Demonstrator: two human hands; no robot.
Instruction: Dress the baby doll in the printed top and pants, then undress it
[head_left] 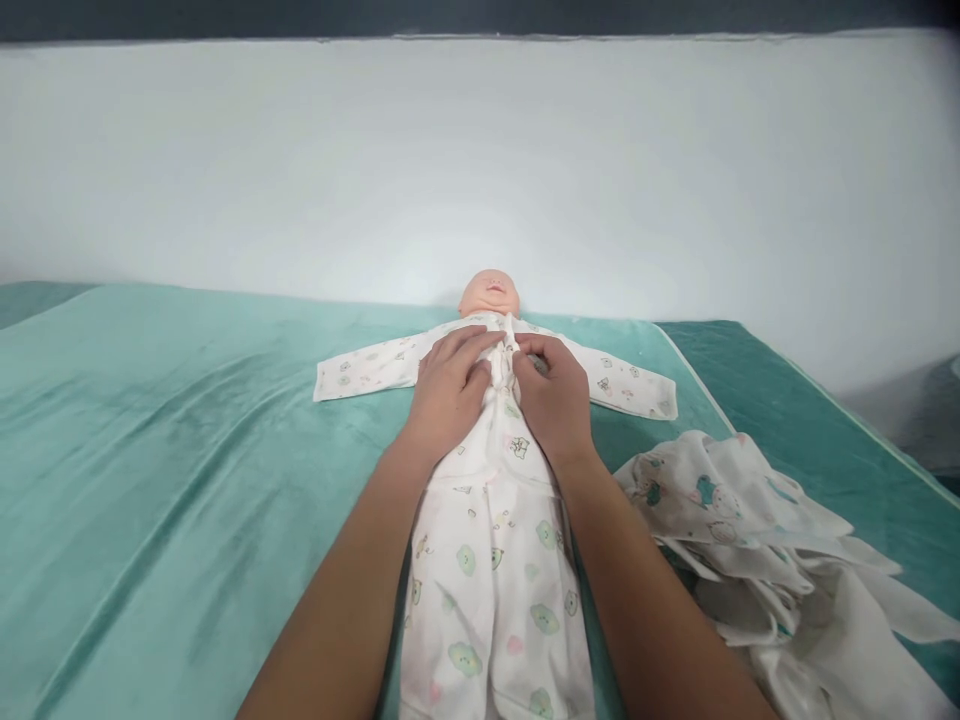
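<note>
A baby doll (491, 292) lies on its back, its head toward the wall. It wears a white baby outfit (499, 450) printed with small animals and green shapes, both sleeves spread wide. My left hand (454, 385) rests on the chest, its fingers reaching to the front opening and its thumb against the cloth. Opposite it, my right hand (553, 395) has curled fingers and pinches the other edge of the opening. Cloth is bunched between the two hands. The fastening under my fingertips is too small to make out.
A teal cloth (187, 450) with soft creases covers the surface under the doll. Crumpled white printed baby clothes (750, 530) lie at the right, beside my right forearm. Behind the doll's head stands a white wall (480, 150).
</note>
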